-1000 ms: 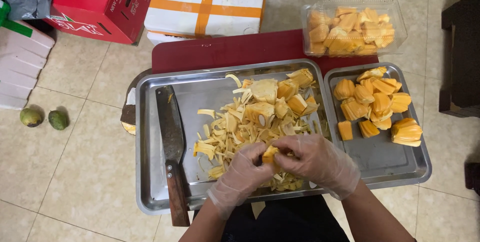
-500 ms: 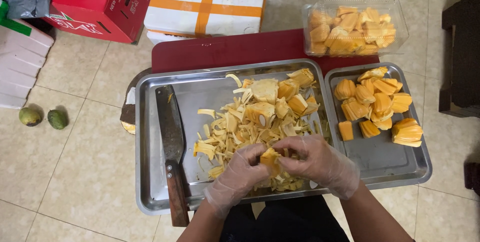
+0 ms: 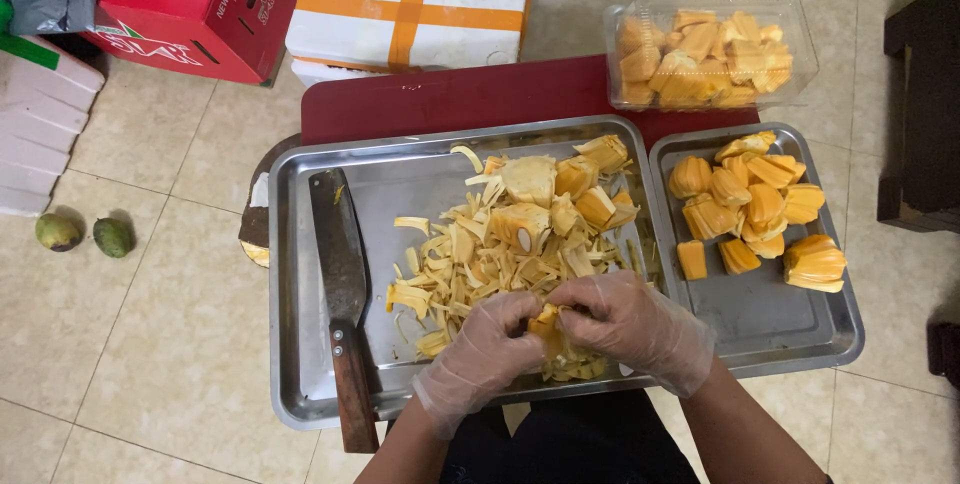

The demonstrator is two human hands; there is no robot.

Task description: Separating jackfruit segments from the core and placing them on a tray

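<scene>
Right between your two gloved hands sits the jackfruit piece (image 3: 546,322), at the near edge of the large steel tray (image 3: 300,384), just at 6 o'clock from the heap of pale strips (image 3: 480,254). Your left hand (image 3: 485,349) closes on it from 8 o'clock and your right hand (image 3: 630,324) from 3 o'clock; both sets of fingers are curled and pinching the same orange lump, so neither hand is nearer, each touches it. Only a small patch of the piece shows between the thumbs, so you cannot tell its full shape; from what shows, its long axis seems to run from 6 to 12 o'clock, with the top pointing away from you, though that is a judgement.

Off at 9 o'clock from your left hand lies the cleaver (image 3: 340,284), flat in the same tray, wooden handle towards you and blade pointing to 12 o'clock, well apart from your fingers. Beyond your hands, at 12 o'clock, larger uncleaned chunks (image 3: 530,194) lie on the strips. At 2 o'clock, the smaller tray (image 3: 840,339) holds cleaned orange pods (image 3: 750,209). Farther still, at 1 o'clock, a clear plastic box (image 3: 710,54) is packed with more pods, resting by the red board (image 3: 470,94).
</scene>
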